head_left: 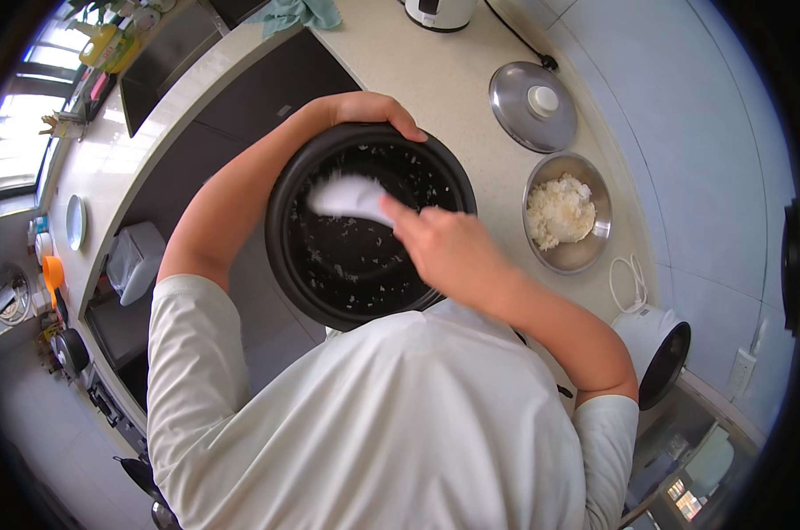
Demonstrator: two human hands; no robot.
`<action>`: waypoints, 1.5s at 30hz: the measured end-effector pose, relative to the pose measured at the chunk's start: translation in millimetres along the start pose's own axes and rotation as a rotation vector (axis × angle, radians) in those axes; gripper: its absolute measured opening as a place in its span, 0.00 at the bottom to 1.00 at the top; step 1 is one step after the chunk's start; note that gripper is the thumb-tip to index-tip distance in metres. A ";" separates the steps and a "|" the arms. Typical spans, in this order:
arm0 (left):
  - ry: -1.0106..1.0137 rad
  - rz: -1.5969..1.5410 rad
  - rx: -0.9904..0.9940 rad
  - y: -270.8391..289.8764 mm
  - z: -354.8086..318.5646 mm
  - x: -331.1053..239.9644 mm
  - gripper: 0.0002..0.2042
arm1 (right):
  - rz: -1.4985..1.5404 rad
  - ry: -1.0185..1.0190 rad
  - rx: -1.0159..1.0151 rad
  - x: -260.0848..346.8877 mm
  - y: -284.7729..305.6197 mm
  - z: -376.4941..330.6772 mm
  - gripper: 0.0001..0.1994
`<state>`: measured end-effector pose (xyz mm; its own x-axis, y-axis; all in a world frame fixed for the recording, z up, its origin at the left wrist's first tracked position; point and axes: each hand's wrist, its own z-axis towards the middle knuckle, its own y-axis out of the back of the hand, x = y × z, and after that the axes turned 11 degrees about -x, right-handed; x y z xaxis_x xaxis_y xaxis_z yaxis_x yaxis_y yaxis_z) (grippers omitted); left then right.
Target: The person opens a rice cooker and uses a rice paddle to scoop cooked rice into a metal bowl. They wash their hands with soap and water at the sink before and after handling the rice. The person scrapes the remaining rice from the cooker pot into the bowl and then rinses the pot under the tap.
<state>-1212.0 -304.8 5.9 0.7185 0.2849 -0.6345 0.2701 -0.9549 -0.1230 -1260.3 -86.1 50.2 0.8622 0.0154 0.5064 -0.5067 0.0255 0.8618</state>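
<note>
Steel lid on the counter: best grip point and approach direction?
Take the steel lid by its round white knob, coming straight down from above. The lid lies flat, dome up, on the counter, so the rim sits low against the surface; the raised central knob is the only part that stands proud. The steel bowl of rice sits just beside it.

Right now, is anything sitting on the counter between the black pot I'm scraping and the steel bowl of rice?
Nothing visible does. The black pot is held in the air by the left hand, and only bare counter shows between its rim and the steel bowl.
</note>
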 end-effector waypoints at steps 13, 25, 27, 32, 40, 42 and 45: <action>0.050 -0.015 -0.002 -3.6 -2.1 0.2 0.10 | 0.013 0.115 0.072 -0.3 -23.4 17.6 0.16; -0.216 0.053 0.116 23.8 -1.5 20.0 0.06 | 0.077 -0.055 0.035 -13.7 -9.9 3.7 0.16; -0.236 0.107 0.080 21.2 -1.4 20.6 0.07 | 0.095 -0.033 0.041 -21.0 -12.4 0.4 0.15; -0.248 0.289 -0.210 10.9 -16.5 14.3 0.11 | 0.167 -0.048 0.335 -9.6 4.5 -7.0 0.14; -0.507 0.400 -0.123 64.5 -19.4 25.6 0.15 | 0.060 -0.007 0.037 -9.3 -3.1 -3.1 0.18; -0.384 0.192 -0.331 52.3 -40.8 16.6 0.14 | 0.005 0.066 -0.024 -10.7 -19.6 4.2 0.17; -0.395 -0.086 -0.307 63.1 -39.4 42.2 0.08 | 0.029 0.127 -0.114 -12.1 -31.9 19.6 0.16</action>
<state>-1139.4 -349.8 1.3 0.4045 0.2515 -0.8793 0.5361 -0.8442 0.0051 -1254.6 -106.7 17.2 0.8440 0.1433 0.5168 -0.5341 0.1366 0.8343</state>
